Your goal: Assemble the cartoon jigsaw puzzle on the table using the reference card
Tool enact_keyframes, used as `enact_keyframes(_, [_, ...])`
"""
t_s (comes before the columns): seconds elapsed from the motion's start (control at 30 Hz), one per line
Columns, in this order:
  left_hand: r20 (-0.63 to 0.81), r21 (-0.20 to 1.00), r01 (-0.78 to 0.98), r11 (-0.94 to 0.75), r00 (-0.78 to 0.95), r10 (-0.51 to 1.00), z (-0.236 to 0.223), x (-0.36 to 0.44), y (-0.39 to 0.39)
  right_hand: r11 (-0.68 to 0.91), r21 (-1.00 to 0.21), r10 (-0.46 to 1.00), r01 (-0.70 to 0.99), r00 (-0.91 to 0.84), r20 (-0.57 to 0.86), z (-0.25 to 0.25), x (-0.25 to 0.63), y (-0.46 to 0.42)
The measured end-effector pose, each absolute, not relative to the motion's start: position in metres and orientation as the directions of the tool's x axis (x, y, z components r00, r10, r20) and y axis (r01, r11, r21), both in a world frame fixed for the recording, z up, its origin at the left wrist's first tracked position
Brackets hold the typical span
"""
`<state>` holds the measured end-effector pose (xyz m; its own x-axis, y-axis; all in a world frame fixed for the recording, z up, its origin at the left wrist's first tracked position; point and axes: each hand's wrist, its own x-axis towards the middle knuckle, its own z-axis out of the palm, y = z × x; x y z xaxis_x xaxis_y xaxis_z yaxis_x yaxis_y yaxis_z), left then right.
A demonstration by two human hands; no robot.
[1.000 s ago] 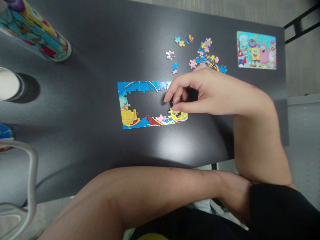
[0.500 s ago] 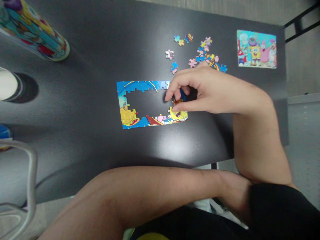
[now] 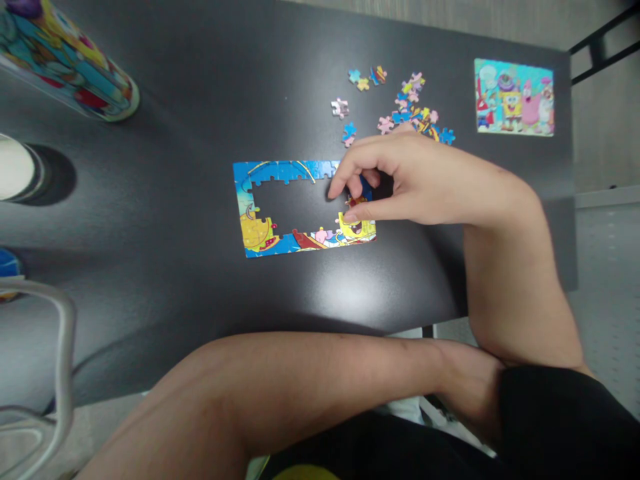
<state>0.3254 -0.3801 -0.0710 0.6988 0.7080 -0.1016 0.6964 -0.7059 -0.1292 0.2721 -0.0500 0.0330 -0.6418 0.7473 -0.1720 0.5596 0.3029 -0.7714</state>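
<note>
My right hand [image 3: 395, 177] hangs palm down over the right end of a partly joined jigsaw puzzle [image 3: 285, 175]. Its fingers are curled but apart, holding nothing visible; the thumb tip is at the yellow smiling face on the border, and whether it touches I cannot tell. The joined pieces form a frame of blue, yellow and red around the bare dark table. Beyond the hand lies a heap of loose puzzle pieces [image 3: 400, 117], partly covered by it. My left forearm crosses low in front of me, and my left hand [image 3: 477, 393] is tucked beneath my right arm, its fingers hidden.
On the dark table [image 3: 175, 280], a colourful picture card [image 3: 515, 97] lies far right. A printed cylinder [image 3: 75, 67] stands far left, near a white-topped round container [image 3: 15, 170]. A pale curved tube [image 3: 63, 360] runs along the left edge.
</note>
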Motion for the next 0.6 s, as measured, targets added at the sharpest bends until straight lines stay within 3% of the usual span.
enact_keyframes(0.07, [0.328, -0.303, 0.466, -0.831, 0.87, 0.368, -0.073, 0.319, -0.376, 0.298, -0.756, 0.74, 0.583, -0.641, -0.203, 0.034, 0.272, -0.05])
enact_keyframes(0.13, [0.59, -0.361, 0.238, -0.902, 0.807, -0.023, -0.076, 0.309, -0.373, 0.306, -0.737, 0.729, 0.602, -0.646, -0.226, 0.036, 0.272, -0.05])
enact_keyframes(0.17, [0.654, -0.299, 0.096, -0.949, 0.745, -0.13, -0.078, 0.304, -0.373, 0.316, -0.731, 0.727, 0.605, -0.649, -0.223, 0.036, 0.272, -0.049])
enact_keyframes(0.23, [0.722, -0.123, -0.149, -0.981, 0.665, -0.192, -0.083, 0.297, -0.377, 0.339, -0.736, 0.721, 0.586, -0.664, -0.197, 0.038, 0.273, -0.049])
enact_keyframes(0.3, [0.766, -0.141, -0.174, -0.975, 0.605, -0.219, -0.085, 0.296, -0.385, 0.337, -0.771, 0.729, 0.54, -0.668, -0.148, 0.039, 0.274, -0.05])
enact_keyframes(0.33, [0.798, -0.213, -0.13, -0.968, 0.549, -0.249, -0.086, 0.297, -0.388, 0.334, -0.784, 0.746, 0.523, -0.655, -0.119, 0.039, 0.275, -0.051])
enact_keyframes(0.4, [0.833, -0.413, 0.16, -0.897, 0.465, -0.3, -0.087, 0.299, -0.391, 0.335, -0.784, 0.804, 0.523, -0.592, -0.051, 0.038, 0.278, -0.051])
enact_keyframes(0.47, [0.816, -0.536, 0.614, -0.579, 0.552, -0.17, -0.087, 0.301, -0.386, 0.372, -0.771, 0.855, 0.517, -0.514, 0.067, 0.036, 0.281, -0.05])
enact_keyframes(0.5, [0.799, -0.555, 0.742, -0.377, 0.602, 0.008, -0.088, 0.301, -0.38, 0.392, -0.772, 0.868, 0.501, -0.479, 0.131, 0.034, 0.283, -0.048])
enact_keyframes(0.53, [0.743, -0.544, 0.773, -0.327, 0.624, 0.242, -0.089, 0.303, -0.372, 0.414, -0.779, 0.876, 0.47, -0.437, 0.202, 0.032, 0.286, -0.046])
enact_keyframes(0.57, [0.577, -0.436, 0.759, -0.484, 0.649, 0.497, -0.09, 0.306, -0.362, 0.431, -0.785, 0.883, 0.446, -0.388, 0.265, 0.031, 0.29, -0.044])
enact_keyframes(0.6, [0.303, -0.142, 0.68, -0.719, 0.722, 0.622, -0.091, 0.311, -0.351, 0.433, -0.785, 0.893, 0.443, -0.331, 0.306, 0.03, 0.294, -0.041])
